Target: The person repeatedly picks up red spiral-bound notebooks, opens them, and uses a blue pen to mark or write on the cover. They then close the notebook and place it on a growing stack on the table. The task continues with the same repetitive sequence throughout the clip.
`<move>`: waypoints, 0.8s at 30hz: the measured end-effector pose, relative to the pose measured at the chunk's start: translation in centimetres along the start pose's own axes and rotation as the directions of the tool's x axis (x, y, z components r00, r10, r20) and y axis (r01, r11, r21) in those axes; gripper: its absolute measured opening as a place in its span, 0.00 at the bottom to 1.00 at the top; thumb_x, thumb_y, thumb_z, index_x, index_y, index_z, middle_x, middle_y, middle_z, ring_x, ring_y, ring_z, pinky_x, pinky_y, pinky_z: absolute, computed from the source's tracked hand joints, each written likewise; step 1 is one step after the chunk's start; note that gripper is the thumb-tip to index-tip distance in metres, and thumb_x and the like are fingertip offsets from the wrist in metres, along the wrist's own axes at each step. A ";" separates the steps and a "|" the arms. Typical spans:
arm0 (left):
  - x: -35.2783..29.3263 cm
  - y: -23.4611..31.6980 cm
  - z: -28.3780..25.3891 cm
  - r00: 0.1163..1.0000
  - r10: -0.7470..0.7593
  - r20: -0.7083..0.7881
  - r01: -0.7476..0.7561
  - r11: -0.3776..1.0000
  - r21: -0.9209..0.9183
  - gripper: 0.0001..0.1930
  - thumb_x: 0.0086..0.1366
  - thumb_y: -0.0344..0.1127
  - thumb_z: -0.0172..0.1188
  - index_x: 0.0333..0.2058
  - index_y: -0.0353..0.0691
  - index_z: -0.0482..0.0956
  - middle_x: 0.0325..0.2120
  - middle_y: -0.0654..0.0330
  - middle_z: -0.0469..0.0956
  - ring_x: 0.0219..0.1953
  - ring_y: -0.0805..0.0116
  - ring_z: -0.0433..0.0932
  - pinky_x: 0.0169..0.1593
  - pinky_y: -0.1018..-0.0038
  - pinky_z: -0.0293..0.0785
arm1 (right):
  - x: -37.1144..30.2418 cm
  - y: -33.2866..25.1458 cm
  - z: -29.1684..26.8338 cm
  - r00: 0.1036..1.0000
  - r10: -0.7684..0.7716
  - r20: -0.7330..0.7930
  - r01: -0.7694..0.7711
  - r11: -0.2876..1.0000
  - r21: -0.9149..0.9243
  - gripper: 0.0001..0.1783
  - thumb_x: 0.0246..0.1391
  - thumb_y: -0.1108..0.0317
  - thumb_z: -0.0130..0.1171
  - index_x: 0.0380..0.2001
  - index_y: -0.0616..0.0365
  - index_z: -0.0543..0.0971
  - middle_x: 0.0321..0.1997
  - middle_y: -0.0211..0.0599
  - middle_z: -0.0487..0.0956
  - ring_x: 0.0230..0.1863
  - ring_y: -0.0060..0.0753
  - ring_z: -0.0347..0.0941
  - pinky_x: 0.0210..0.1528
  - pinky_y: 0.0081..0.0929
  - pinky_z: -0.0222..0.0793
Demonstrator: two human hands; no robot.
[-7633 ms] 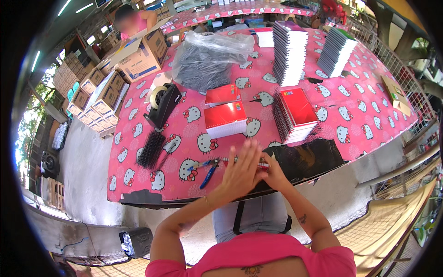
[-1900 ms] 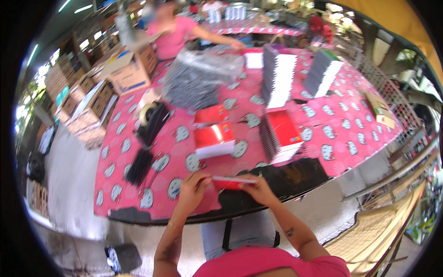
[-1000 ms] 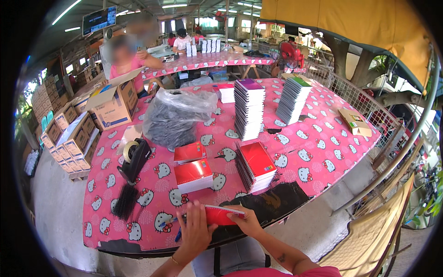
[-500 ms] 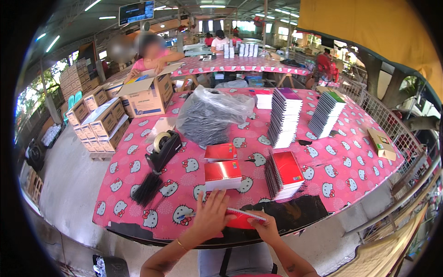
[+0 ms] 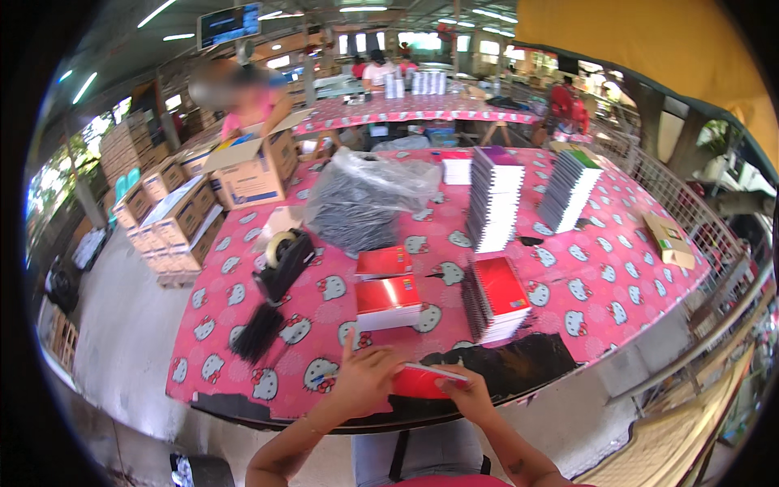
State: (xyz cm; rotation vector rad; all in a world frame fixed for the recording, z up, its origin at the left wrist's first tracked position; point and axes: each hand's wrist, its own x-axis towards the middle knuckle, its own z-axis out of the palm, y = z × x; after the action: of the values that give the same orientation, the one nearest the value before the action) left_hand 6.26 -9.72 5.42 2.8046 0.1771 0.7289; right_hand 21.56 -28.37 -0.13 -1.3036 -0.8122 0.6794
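Note:
A thin red spiral notebook [image 5: 420, 383] is tilted over the near table edge, between my hands. My right hand [image 5: 469, 394] grips its right end, thumb on the red cover. My left hand [image 5: 369, 383] is at its left end, fingers bent against it and index finger raised; the thumb is partly hidden. A thin blue object, perhaps a pen [image 5: 324, 380], shows beside my left wrist. Just beyond are a stack of red notebooks [image 5: 388, 304] and a smaller red stack [image 5: 384, 261]. To the right stands another red spiral notebook stack [image 5: 497, 300].
On the pink patterned table [image 5: 568, 284] are a black tape dispenser [image 5: 284, 264], black wire spirals [image 5: 258, 334], a plastic bag of dark spirals [image 5: 361, 207], tall notebook stacks [image 5: 493, 199] and a flattened carton [image 5: 669, 241]. Boxes [image 5: 174, 211] stand left; a person works there.
My left hand has slid slightly left and nearer, away from the red stack's front. The notebook stays in my right hand, its cover showing more. The view has shifted a little.

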 end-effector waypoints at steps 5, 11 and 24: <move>0.5 -0.3 -2.1 0.992 -0.038 0.125 0.063 0.976 -0.207 0.09 0.60 0.31 0.64 0.41 0.48 0.81 0.33 0.65 0.81 0.40 0.64 0.81 0.70 0.45 0.44 | 0.7 -0.2 -0.5 0.984 -0.070 0.166 0.105 0.971 -0.215 0.17 0.61 0.75 0.60 0.53 0.58 0.80 0.46 0.34 0.84 0.44 0.18 0.75 0.51 0.21 0.71; 0.7 -0.4 -1.7 0.984 0.025 0.176 0.011 0.980 -0.198 0.08 0.60 0.32 0.65 0.39 0.49 0.82 0.31 0.65 0.81 0.38 0.64 0.81 0.70 0.46 0.47 | 0.1 -0.5 -0.9 0.988 -0.022 0.151 0.054 0.975 -0.214 0.17 0.61 0.74 0.60 0.54 0.55 0.80 0.43 0.31 0.84 0.41 0.15 0.71 0.48 0.20 0.71; -2.0 4.2 2.0 0.992 0.016 0.128 -0.055 0.952 0.300 0.38 0.68 0.61 0.48 0.62 0.30 0.65 0.65 0.40 0.61 0.70 0.42 0.55 0.65 0.29 0.41 | -0.2 -0.2 0.8 0.992 0.088 -0.088 -0.068 0.975 0.213 0.18 0.62 0.67 0.62 0.54 0.61 0.79 0.44 0.29 0.80 0.42 0.15 0.73 0.44 0.16 0.72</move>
State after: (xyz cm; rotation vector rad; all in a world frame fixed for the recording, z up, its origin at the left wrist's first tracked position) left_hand 5.74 -14.48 3.88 3.1419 0.2348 0.5737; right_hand 20.84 -28.10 0.06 -1.1716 -0.5956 0.7378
